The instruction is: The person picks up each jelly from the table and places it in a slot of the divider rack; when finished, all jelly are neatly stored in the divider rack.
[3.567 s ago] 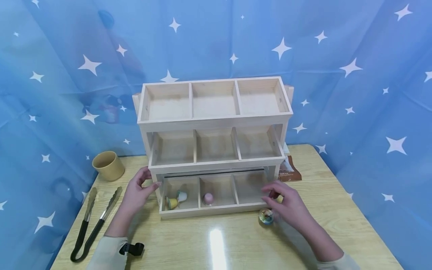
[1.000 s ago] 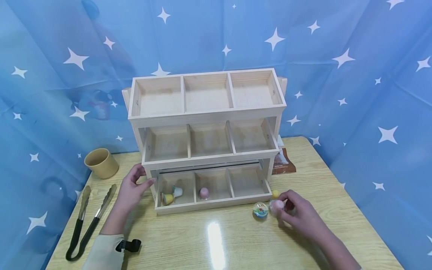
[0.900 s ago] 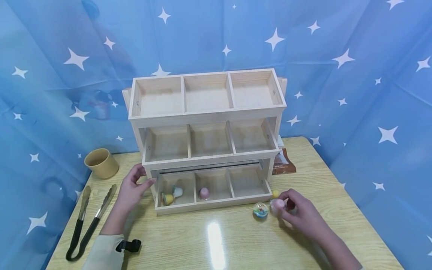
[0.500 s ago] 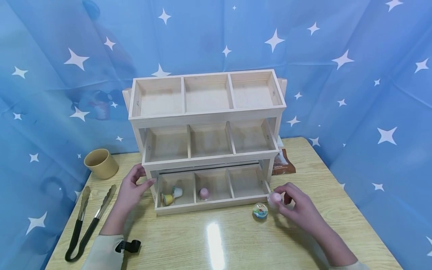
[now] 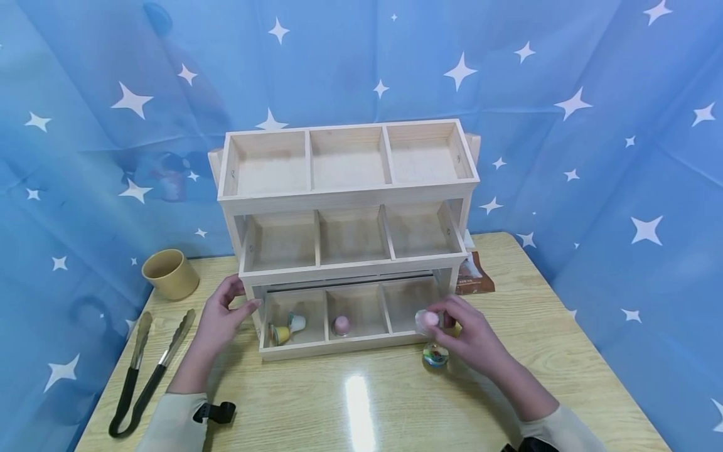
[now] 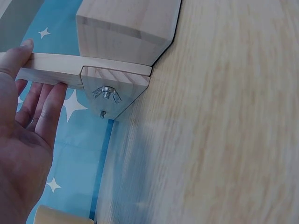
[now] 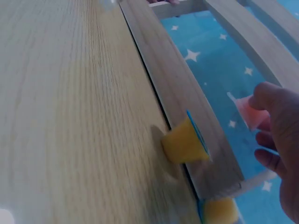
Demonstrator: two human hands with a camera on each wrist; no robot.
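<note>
My right hand pinches a pink jelly cup between thumb and fingers, above the front edge of the bottom tier's right compartment. In the right wrist view the same pink jelly cup hangs tilted. My left hand grips the left upright of the three-tier wooden rack, thumb on one side and fingers on the other. The bottom left compartment holds a yellow jelly cup and a white one; a pink one sits in the middle compartment. Beneath my right hand, a jelly cup with a colourful lid rests on the table.
Another yellow jelly cup shows partly behind my right hand. Tongs lie at the left, below a tan cup. A brown packet lies behind the rack's right side. Blue star-patterned cloth surrounds the table.
My right hand has picked up the pink jelly cup from the table right of the rack, then carried it left to the bottom tier's front edge. My left hand stays on the upright.
</note>
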